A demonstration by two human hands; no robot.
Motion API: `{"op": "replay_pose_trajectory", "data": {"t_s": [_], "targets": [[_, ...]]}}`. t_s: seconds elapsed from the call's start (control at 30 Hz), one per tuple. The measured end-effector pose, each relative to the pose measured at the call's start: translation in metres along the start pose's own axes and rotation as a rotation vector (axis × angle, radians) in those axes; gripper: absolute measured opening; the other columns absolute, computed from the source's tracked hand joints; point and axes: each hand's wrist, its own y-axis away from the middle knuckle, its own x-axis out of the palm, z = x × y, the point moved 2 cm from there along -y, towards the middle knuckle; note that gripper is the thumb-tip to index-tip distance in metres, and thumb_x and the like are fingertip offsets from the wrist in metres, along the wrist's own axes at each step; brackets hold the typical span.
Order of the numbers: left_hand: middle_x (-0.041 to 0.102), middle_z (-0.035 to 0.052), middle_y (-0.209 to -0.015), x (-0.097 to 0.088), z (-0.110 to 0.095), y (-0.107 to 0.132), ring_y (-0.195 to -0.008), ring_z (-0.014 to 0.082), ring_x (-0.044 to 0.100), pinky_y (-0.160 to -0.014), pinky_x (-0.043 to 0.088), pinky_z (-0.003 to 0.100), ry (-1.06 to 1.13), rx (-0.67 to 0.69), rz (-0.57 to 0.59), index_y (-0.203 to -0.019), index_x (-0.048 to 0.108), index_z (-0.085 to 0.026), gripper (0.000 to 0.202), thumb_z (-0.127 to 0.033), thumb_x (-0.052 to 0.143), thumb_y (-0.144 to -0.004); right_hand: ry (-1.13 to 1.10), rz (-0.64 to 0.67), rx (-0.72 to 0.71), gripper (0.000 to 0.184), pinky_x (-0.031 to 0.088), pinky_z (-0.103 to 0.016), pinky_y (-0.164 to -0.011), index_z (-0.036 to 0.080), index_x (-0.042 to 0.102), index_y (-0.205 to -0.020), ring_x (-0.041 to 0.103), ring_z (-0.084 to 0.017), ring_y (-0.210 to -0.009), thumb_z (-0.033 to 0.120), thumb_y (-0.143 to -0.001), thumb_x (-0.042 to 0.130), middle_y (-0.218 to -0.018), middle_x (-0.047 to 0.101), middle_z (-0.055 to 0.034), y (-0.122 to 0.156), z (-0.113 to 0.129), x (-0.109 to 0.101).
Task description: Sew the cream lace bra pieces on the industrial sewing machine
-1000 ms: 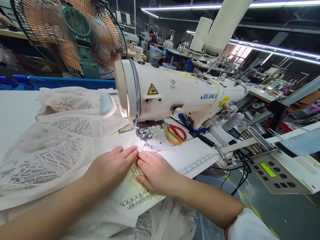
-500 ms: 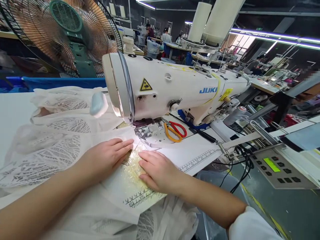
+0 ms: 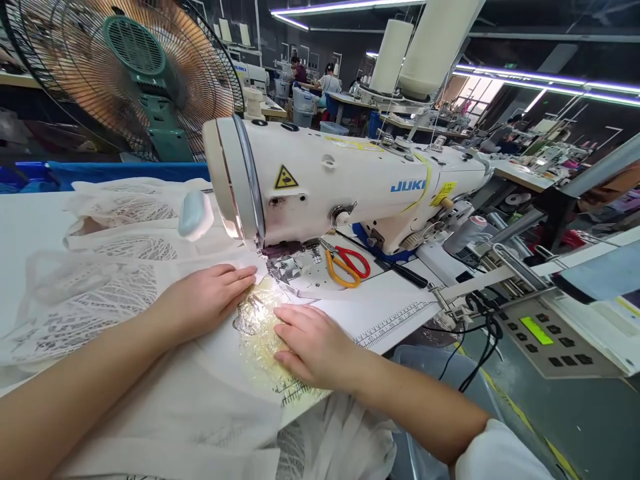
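Note:
My left hand [image 3: 203, 300] lies flat, fingers stretched out, on white fabric [image 3: 165, 387] just left of the needle area. My right hand [image 3: 313, 347] rests flat on the table bed beside it, fingers pointing toward the presser foot [image 3: 280, 267]. Between the two hands a patch of worn, yellowish tape [image 3: 257, 330] on the table shows. The white JUKI sewing machine [image 3: 350, 183] stands right behind the hands. White lace pieces [image 3: 100, 293] are spread out to the left.
Red and orange scissors [image 3: 345, 263] lie on the machine bed. A printed ruler [image 3: 395, 320] runs along the table edge. A control panel [image 3: 545, 337] sits at right. A large fan [image 3: 130, 73] stands at back left. Thread cones [image 3: 425, 47] rise behind the machine. Other people work far back.
My left hand has slid left with the fabric, away from my right hand, uncovering more of the yellowish patch. The right hand has hardly moved.

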Motion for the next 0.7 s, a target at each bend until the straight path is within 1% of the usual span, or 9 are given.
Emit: {"op": "replay_pose_trajectory", "data": {"t_s": [0.1,0.2,0.27,0.33,0.4,0.47,0.53,0.63,0.7], "targets": [[0.065,0.0046,-0.125,0.000,0.001,-0.002,-0.102,0.0270,0.064,-0.085,0.054,0.041,-0.016,-0.017,-0.007,-0.115,0.067,-0.020,0.053,-0.041,0.025,-0.092,-0.002,-0.108,-0.052,0.024,0.045,-0.037,-0.096,0.012,0.061,-0.099,0.055,-0.025,-0.113,0.031,-0.089,0.050,-0.120,0.063,-0.0148,0.000,0.005,-0.004],[0.065,0.0074,-0.124,-0.002,0.000,0.000,-0.102,0.0282,0.064,-0.085,0.054,0.043,-0.052,-0.031,0.000,-0.113,0.068,-0.018,0.055,-0.042,0.023,-0.092,-0.033,-0.200,-0.134,0.028,0.048,-0.034,-0.078,0.015,0.059,-0.099,0.060,-0.020,-0.091,0.039,-0.091,0.047,-0.102,0.067,-0.0099,0.003,0.024,-0.001],[0.065,0.0095,-0.125,-0.005,-0.002,0.006,-0.103,0.0281,0.064,-0.087,0.053,0.044,-0.102,-0.044,0.025,-0.112,0.068,-0.017,0.054,-0.038,0.023,-0.091,-0.026,-0.172,-0.203,0.038,0.045,-0.031,-0.066,0.018,0.058,-0.097,0.058,-0.017,-0.074,0.053,-0.088,0.048,-0.087,0.065,-0.0051,0.008,0.044,0.009],[0.064,0.0114,-0.125,-0.009,-0.005,0.017,-0.105,0.0280,0.063,-0.088,0.053,0.043,-0.156,-0.056,0.049,-0.112,0.067,-0.015,0.051,-0.033,0.024,-0.090,0.035,-0.101,-0.258,0.046,0.042,-0.030,-0.060,0.019,0.057,-0.094,0.054,-0.016,-0.067,0.063,-0.081,0.051,-0.080,0.062,-0.0025,0.014,0.064,0.020],[0.060,0.0120,-0.131,-0.016,-0.010,0.035,-0.110,0.0278,0.061,-0.091,0.051,0.043,-0.214,-0.082,0.062,-0.116,0.064,-0.014,0.050,-0.027,0.025,-0.089,0.117,-0.054,-0.245,0.039,0.040,-0.030,-0.058,0.018,0.056,-0.091,0.053,-0.017,-0.066,0.056,-0.081,0.057,-0.078,0.059,-0.0017,0.019,0.077,0.028],[0.058,0.0127,-0.134,-0.023,-0.015,0.059,-0.114,0.0280,0.059,-0.095,0.049,0.044,-0.293,-0.141,0.065,-0.120,0.061,-0.012,0.050,-0.025,0.025,-0.088,0.168,-0.039,-0.200,0.020,0.039,-0.030,-0.057,0.018,0.057,-0.088,0.053,-0.017,-0.068,0.037,-0.082,0.061,-0.079,0.059,-0.0021,0.023,0.082,0.030],[0.060,0.0156,-0.130,-0.028,-0.015,0.087,-0.112,0.0298,0.059,-0.093,0.049,0.046,-0.393,-0.249,0.081,-0.121,0.059,-0.010,0.052,-0.025,0.023,-0.087,0.174,-0.027,-0.184,0.005,0.040,-0.030,-0.057,0.017,0.059,-0.083,0.054,-0.017,-0.067,0.022,-0.081,0.060,-0.078,0.061,-0.0028,0.023,0.081,0.026],[0.067,0.0166,-0.114,-0.032,-0.003,0.130,-0.098,0.0317,0.064,-0.084,0.051,0.047,-0.462,-0.414,0.157,-0.117,0.061,-0.012,0.055,-0.025,0.019,-0.085,0.132,0.065,-0.203,0.003,0.041,-0.028,-0.057,0.018,0.062,-0.077,0.055,-0.016,-0.066,0.017,-0.079,0.060,-0.079,0.064,-0.0031,0.021,0.077,0.018],[0.070,0.0101,-0.106,-0.038,0.013,0.154,-0.093,0.0291,0.066,-0.083,0.051,0.044,-0.375,-0.485,0.177,-0.113,0.063,-0.020,0.053,-0.026,0.020,-0.083,0.105,0.148,-0.185,0.005,0.042,-0.028,-0.056,0.020,0.064,-0.076,0.058,-0.017,-0.068,0.016,-0.077,0.062,-0.082,0.067,-0.0022,0.018,0.073,0.011]]}}
